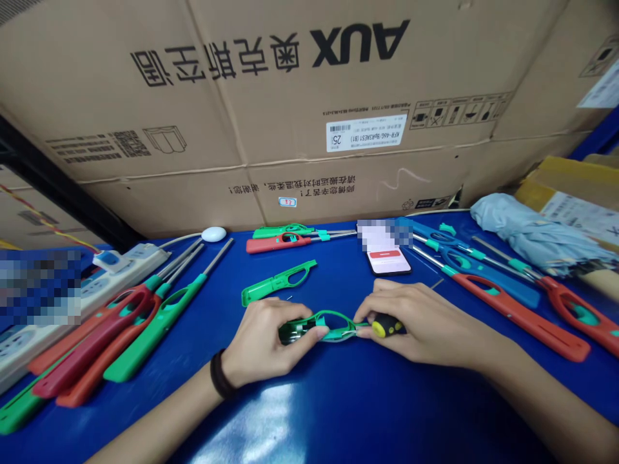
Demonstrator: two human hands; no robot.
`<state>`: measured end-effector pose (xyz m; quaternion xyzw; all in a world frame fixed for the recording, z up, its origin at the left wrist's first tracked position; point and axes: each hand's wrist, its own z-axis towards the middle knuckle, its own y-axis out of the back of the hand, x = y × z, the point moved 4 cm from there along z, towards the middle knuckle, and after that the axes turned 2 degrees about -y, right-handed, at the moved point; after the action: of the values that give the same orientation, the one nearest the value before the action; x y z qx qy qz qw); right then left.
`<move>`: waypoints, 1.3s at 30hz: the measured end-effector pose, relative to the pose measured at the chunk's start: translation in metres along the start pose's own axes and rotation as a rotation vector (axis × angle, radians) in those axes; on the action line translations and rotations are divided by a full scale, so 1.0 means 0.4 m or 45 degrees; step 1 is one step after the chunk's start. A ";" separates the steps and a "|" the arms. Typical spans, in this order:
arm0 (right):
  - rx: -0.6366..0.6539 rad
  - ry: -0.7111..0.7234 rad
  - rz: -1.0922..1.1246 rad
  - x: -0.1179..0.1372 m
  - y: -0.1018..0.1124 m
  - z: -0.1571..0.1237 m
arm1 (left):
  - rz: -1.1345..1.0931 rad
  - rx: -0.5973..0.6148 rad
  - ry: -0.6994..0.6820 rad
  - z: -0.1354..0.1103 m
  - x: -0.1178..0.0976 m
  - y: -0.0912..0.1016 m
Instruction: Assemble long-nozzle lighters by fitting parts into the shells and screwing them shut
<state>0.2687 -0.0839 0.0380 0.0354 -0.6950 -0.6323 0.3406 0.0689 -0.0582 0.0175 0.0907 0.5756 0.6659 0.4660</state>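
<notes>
My left hand (278,341), closed, grips an opened green lighter body (341,318) with teal inner parts showing, just above the blue tabletop. A dark, shiny part of it lies under my left fingers. In my right hand (411,322) is a screwdriver (389,325) with a black and yellow handle, tucked in the curled fingers. My right thumb and fingertips also touch the lighter's right end; whether they pinch a small part there I cannot tell. Behind my left hand rests a separate green lighter shell half (278,282).
Several long-necked lighters lie at left, such as a green one (149,335), near a white power strip (97,290). Red (522,316) and blue (488,270) lighters lie at right. Behind are a phone (389,258), a light-blue umbrella (536,232) and a big cardboard box (290,129).
</notes>
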 end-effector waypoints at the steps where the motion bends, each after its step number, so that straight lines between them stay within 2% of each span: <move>1: 0.010 -0.017 0.001 -0.001 -0.004 0.001 | 0.004 0.055 0.036 0.003 0.003 -0.003; 5: 0.057 -0.003 0.029 -0.003 -0.020 0.007 | 0.081 0.156 0.082 0.010 0.003 -0.009; 12: 0.081 -0.002 0.030 -0.006 -0.025 0.010 | 0.132 0.098 -0.056 0.011 -0.014 -0.007; 17: 0.090 -0.007 0.023 -0.007 -0.025 0.011 | 0.052 0.136 0.045 0.015 -0.005 -0.014; 22: 0.051 0.005 0.032 -0.015 -0.030 0.016 | -0.022 0.047 0.060 0.021 0.001 -0.012; 26: 0.021 -0.100 0.052 -0.029 -0.034 0.021 | -0.065 -0.011 0.053 0.021 0.007 -0.014; 29: -0.021 -0.152 0.049 -0.030 -0.031 0.019 | -0.053 -0.065 -0.040 0.020 0.008 -0.014; 35: -0.062 -0.090 0.026 -0.017 -0.022 0.017 | -0.028 -0.206 -0.225 0.013 0.001 0.000; 39: -0.125 -0.015 0.027 -0.010 -0.022 0.017 | 0.018 -0.177 -0.342 0.004 -0.024 0.000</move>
<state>0.2648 -0.0779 0.0287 0.0076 -0.6656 -0.6621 0.3443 0.0753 -0.0641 0.0223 0.1505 0.4599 0.6892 0.5394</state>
